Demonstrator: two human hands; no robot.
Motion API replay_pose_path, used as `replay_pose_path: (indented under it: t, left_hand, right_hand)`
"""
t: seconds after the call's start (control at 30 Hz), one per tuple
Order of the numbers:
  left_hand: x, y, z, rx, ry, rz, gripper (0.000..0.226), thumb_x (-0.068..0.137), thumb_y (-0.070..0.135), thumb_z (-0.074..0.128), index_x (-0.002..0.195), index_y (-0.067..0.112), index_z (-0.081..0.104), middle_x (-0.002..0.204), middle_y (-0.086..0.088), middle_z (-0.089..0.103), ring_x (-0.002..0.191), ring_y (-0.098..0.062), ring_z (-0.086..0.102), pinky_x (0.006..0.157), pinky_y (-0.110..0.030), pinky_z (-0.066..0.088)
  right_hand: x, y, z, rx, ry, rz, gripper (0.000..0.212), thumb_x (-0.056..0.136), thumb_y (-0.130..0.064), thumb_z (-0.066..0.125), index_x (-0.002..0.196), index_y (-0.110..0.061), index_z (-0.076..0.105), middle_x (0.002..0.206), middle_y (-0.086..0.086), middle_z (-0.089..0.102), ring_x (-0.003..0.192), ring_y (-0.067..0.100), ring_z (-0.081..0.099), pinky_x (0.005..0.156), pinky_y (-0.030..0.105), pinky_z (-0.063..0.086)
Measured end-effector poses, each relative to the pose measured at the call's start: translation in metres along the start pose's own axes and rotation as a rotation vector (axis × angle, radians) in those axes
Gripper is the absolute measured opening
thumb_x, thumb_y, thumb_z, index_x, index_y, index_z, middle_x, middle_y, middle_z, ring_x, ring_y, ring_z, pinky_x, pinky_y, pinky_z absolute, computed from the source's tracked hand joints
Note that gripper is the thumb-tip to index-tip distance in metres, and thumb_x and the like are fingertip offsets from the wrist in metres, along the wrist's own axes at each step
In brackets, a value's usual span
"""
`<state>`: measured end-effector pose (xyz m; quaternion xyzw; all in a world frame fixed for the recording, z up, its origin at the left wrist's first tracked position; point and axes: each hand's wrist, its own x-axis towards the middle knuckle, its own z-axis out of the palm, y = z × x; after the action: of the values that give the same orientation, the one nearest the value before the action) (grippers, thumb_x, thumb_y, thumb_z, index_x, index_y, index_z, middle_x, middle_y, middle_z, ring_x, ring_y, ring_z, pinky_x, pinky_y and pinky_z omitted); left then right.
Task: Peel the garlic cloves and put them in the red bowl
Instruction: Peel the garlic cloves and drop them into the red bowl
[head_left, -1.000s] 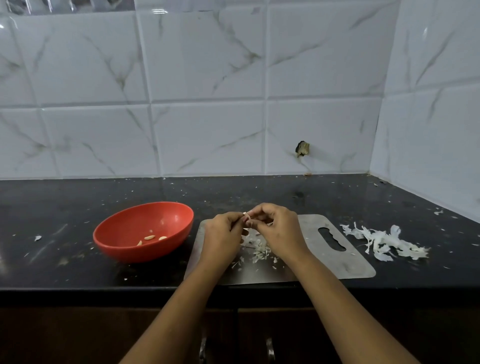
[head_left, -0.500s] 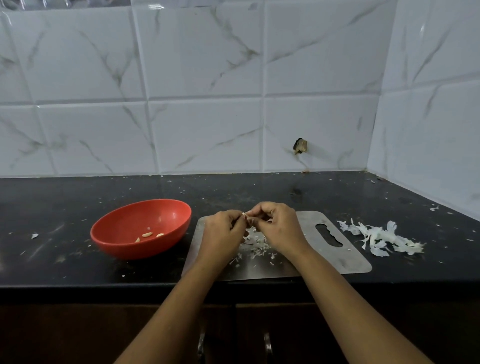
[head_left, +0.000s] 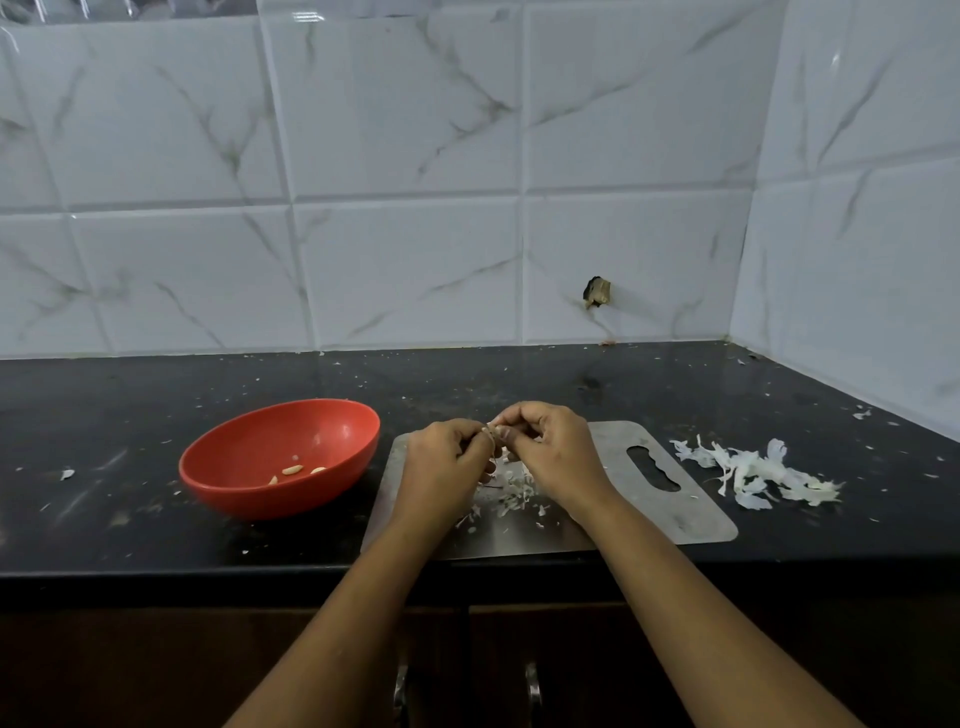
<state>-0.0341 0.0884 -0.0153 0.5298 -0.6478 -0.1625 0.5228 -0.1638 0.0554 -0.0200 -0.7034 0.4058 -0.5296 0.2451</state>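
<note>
A dark counter (head_left: 130, 540) runs under the tiled wall. A steel board (head_left: 649, 499) lies flat at its front edge, with the red bowl (head_left: 249, 493) just beside it on the left and a heap of white skins (head_left: 753, 475) near it on the right. Above the board, the left hand (head_left: 441, 462) and right hand (head_left: 556, 452) meet, fingers curled, both pinching one garlic clove (head_left: 497, 432) between their fingertips. Small peel scraps (head_left: 511, 491) lie on the board beneath them. Three peeled cloves (head_left: 293, 470) rest in the bowl's bottom
</note>
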Motion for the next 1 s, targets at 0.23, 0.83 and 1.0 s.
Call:
replay_pose_path:
  t: [0.23,0.83,1.0]
  left_hand:
    - [0.0009,0.0028,0.0003,-0.01,0.044,-0.037,0.016,0.085,0.012,0.062,0.074,0.008,0.073,0.061,-0.008,0.068,0.062,-0.023,0.067,0.067,-0.039,0.055]
    - [0.0015,-0.0044,-0.0004,-0.219,0.001,-0.104,0.024,0.099,0.016,0.05,0.086,-0.001,0.06,0.058,-0.006,0.056,0.043,-0.007,0.053,0.041,-0.018,0.039]
    - [-0.0004,-0.0015,-0.001,-0.148,-0.021,-0.057,0.012,0.1,0.015,0.048,0.098,0.013,0.06,0.078,-0.004,0.068,0.047,-0.003,0.056,0.045,-0.014,0.042]
  right_hand:
    - [-0.0029,-0.0018,0.0002,0.019,-0.007,0.024,0.017,0.091,-0.004,0.062,0.088,-0.018,0.072,0.081,-0.003,0.071,0.072,0.003,0.064,0.069,0.019,0.054]
    - [-0.0038,-0.0013,0.0012,0.18,-0.057,0.127,0.016,0.093,-0.003,0.06,0.095,-0.015,0.07,0.082,0.001,0.069,0.075,0.007,0.066,0.066,0.02,0.054]
    - [-0.0036,0.0005,0.0005,0.09,-0.002,0.084,0.017,0.092,-0.003,0.061,0.094,-0.015,0.073,0.085,0.0,0.071,0.078,0.011,0.068,0.07,0.025,0.059]
